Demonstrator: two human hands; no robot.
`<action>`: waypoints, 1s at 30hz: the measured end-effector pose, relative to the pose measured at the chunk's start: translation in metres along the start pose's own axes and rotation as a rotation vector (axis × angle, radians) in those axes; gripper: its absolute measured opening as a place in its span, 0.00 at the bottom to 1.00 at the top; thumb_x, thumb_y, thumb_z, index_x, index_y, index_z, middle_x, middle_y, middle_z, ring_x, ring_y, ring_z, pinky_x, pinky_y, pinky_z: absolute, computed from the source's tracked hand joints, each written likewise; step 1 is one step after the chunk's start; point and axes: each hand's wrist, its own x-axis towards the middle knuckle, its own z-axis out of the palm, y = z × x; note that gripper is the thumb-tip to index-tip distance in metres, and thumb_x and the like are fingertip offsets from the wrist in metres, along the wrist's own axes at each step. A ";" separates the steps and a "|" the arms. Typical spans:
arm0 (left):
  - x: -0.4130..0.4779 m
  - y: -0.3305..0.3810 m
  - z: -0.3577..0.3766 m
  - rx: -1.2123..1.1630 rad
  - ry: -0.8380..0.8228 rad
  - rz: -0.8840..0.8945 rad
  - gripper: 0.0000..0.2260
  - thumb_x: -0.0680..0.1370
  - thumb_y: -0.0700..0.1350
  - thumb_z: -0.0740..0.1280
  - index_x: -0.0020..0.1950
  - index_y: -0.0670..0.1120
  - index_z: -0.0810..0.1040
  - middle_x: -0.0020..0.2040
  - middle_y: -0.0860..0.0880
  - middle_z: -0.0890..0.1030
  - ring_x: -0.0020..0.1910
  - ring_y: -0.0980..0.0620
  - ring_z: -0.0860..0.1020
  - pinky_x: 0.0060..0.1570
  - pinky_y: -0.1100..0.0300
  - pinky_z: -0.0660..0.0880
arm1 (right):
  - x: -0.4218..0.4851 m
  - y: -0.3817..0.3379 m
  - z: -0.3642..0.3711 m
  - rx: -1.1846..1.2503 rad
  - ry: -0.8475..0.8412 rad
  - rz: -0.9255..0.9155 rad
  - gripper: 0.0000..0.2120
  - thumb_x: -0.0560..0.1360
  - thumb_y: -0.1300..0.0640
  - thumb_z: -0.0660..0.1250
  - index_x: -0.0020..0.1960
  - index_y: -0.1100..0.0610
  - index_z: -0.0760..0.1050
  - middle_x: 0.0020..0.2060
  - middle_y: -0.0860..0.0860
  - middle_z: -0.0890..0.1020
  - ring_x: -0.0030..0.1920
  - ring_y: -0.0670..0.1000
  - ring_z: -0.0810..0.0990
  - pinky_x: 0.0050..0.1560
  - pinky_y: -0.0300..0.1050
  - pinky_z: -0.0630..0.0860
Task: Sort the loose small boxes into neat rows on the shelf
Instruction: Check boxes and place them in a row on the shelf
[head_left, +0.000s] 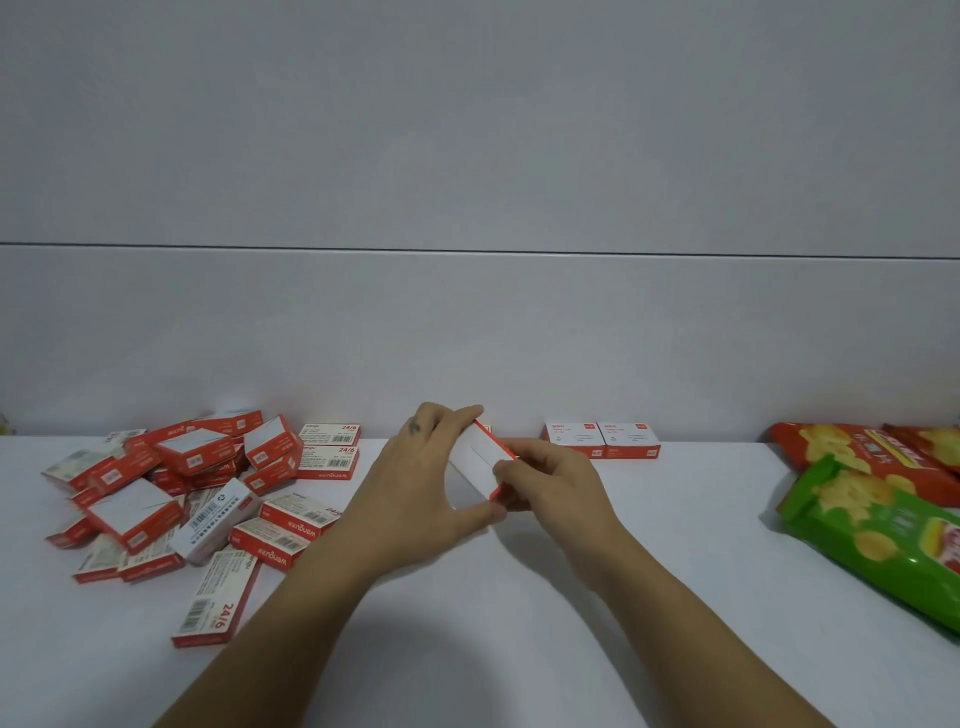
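Observation:
Both hands hold one small red-and-white box (480, 462) above the middle of the white shelf (675, 545). My left hand (423, 483) grips it from the left, fingers over its top and thumb under its near corner. My right hand (550, 480) pinches its right end. The box is tilted, white face toward me. A loose pile of the same boxes (171, 478) lies at the left. Two boxes (330, 452) sit stacked squarely by the back wall next to the pile. Two more boxes (602, 439) stand side by side against the wall at right of centre.
A green snack bag (883, 540) and red snack bags (862, 454) lie at the right end of the shelf. One box (215, 597) lies apart near the front left. A grey wall closes the back.

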 end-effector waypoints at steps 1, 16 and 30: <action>0.000 0.000 0.001 -0.002 -0.017 -0.005 0.39 0.66 0.62 0.73 0.73 0.58 0.59 0.62 0.59 0.64 0.60 0.60 0.68 0.59 0.61 0.69 | 0.001 0.000 -0.002 0.002 0.004 0.013 0.13 0.74 0.64 0.63 0.54 0.55 0.83 0.38 0.55 0.84 0.38 0.51 0.81 0.51 0.53 0.81; 0.003 0.019 0.007 -0.667 0.114 -0.254 0.16 0.74 0.45 0.72 0.57 0.58 0.73 0.48 0.54 0.81 0.46 0.57 0.79 0.41 0.65 0.74 | 0.004 -0.017 -0.012 0.251 -0.140 0.071 0.20 0.75 0.65 0.66 0.62 0.48 0.74 0.48 0.56 0.85 0.50 0.58 0.84 0.56 0.54 0.79; 0.004 0.022 0.015 -0.689 -0.018 -0.324 0.12 0.78 0.44 0.66 0.59 0.58 0.73 0.50 0.56 0.78 0.46 0.57 0.77 0.42 0.66 0.73 | -0.010 0.000 -0.046 -0.024 -0.013 -0.118 0.08 0.72 0.67 0.71 0.46 0.56 0.78 0.31 0.46 0.80 0.37 0.53 0.83 0.43 0.45 0.79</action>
